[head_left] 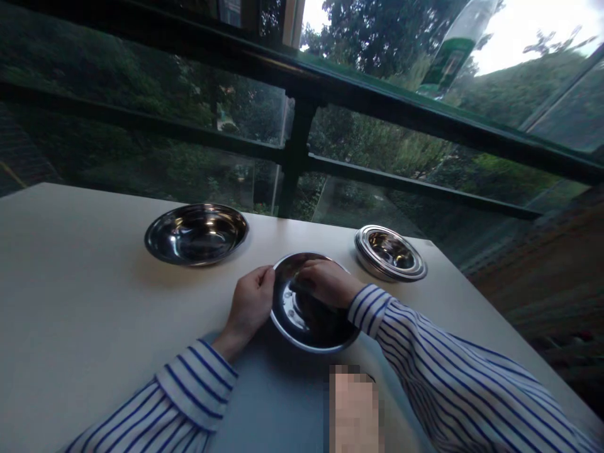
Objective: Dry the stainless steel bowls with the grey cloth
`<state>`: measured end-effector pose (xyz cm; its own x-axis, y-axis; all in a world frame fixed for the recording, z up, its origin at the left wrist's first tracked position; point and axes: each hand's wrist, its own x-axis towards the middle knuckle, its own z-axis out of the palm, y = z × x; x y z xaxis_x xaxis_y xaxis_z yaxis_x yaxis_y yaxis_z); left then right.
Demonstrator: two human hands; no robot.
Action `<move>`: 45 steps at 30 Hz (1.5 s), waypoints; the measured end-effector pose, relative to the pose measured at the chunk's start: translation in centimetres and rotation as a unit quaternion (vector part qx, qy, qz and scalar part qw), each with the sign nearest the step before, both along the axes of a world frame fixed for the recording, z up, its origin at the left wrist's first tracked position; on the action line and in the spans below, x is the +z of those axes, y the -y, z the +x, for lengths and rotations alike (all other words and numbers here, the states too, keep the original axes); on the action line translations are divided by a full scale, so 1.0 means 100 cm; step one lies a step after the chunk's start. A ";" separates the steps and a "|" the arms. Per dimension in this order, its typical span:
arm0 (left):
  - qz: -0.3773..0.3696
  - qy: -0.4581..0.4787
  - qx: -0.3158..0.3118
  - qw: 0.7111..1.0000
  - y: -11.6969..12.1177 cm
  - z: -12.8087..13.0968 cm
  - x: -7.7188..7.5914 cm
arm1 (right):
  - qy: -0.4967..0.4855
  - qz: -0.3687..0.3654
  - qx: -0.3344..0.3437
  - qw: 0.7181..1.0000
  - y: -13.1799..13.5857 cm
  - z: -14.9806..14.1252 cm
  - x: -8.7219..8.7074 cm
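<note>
A shiny metal bowl stands near the middle of the white table. My left hand closes on the left side of its rim, thumb on top. Reaching in from the right, my right hand is inside the bowl with its fingers curled down toward the inner wall. Whatever those fingers hold, if anything, is hidden. Light spots and reflections show on the bowl's inner surface.
A wide, shallow metal bowl sits at the back left of the table. Several nested metal bowls stand at the back right. Beyond the table's far edge runs a dark green railing, with a green-labelled plastic bottle on it.
</note>
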<state>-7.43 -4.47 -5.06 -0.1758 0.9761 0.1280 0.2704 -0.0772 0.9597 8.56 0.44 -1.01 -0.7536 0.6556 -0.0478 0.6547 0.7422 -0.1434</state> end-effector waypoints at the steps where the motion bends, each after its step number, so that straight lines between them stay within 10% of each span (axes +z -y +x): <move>1: -0.001 -0.001 0.004 1.000 -0.001 -0.001 0.000 | -0.001 -0.003 0.007 1.000 0.002 -0.005 -0.001; 14: -0.010 0.008 0.005 1.000 0.000 -0.001 -0.001 | 0.067 -0.105 0.104 0.987 0.041 0.002 0.015; 21: 0.005 0.001 0.001 1.000 -0.001 -0.004 0.000 | 0.042 -0.025 0.034 0.998 0.013 -0.031 0.002; 30: 0.007 0.005 -0.006 1.000 -0.002 -0.004 -0.002 | 0.080 0.035 -0.076 0.993 -0.004 0.000 -0.002; 45: 0.001 0.000 0.009 1.000 -0.003 -0.006 -0.002 | -0.002 -0.020 0.071 0.997 0.017 0.015 0.000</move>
<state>-8.02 -4.18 -5.31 -0.1932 0.9724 0.1310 0.2727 -0.0750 0.9592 10.10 -1.25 -1.00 -0.8388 0.5401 -0.0686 0.5430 0.8210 -0.1764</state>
